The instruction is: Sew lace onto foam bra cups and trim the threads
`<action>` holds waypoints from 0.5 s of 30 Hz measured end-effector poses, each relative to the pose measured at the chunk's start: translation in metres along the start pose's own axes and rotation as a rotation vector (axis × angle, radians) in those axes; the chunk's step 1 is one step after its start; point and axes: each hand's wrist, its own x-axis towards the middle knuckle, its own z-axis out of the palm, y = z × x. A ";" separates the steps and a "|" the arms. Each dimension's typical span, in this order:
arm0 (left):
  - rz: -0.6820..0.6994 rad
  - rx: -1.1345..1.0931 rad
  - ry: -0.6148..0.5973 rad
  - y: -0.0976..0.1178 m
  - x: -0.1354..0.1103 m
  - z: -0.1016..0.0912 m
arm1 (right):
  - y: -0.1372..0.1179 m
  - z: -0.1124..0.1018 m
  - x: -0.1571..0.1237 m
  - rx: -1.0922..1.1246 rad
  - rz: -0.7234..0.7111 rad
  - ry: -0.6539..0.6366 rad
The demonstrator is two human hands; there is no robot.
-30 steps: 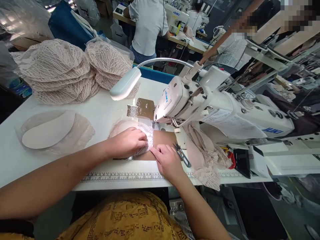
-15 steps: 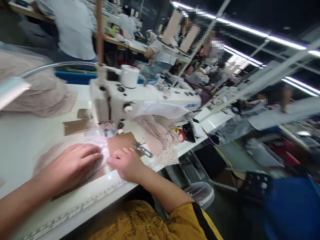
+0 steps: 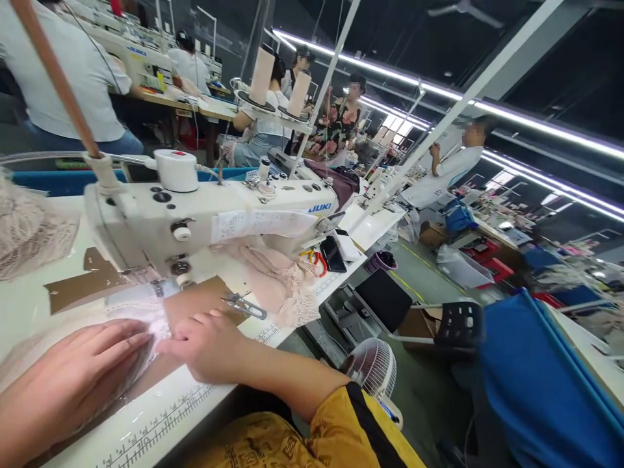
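One long white tabletop (image 3: 170, 393), ruler-marked along its near edge, spreads mostly between seven and nine o'clock in my feed, bearing an off-white metal JUKI sewing machine (image 3: 199, 205) at nine. At eight o'clock, just below the machine's needle end, I have the pale, sheer lace-trimmed fabric (image 3: 158, 316) under a flat, outstretched left hand (image 3: 82, 364), while the right hand (image 3: 209, 344) curls its fingers by the lace edge, pinching or merely touching, I cannot tell. Slim dark-metal thread snips (image 3: 247, 306) lie near the right knuckles, toward their two o'clock.
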 end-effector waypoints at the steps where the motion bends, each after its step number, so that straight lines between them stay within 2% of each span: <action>1: -0.015 0.006 -0.035 0.000 -0.001 0.000 | -0.001 0.000 0.000 -0.007 -0.002 -0.001; 4: -0.027 0.017 -0.072 0.003 -0.001 -0.004 | -0.004 0.003 0.001 -0.023 -0.014 -0.004; 11: 0.021 0.055 0.040 0.021 0.012 -0.018 | -0.003 0.004 -0.003 -0.015 -0.032 0.011; 15: 0.080 0.094 0.053 0.022 0.013 -0.019 | -0.002 0.002 -0.004 -0.012 -0.037 0.013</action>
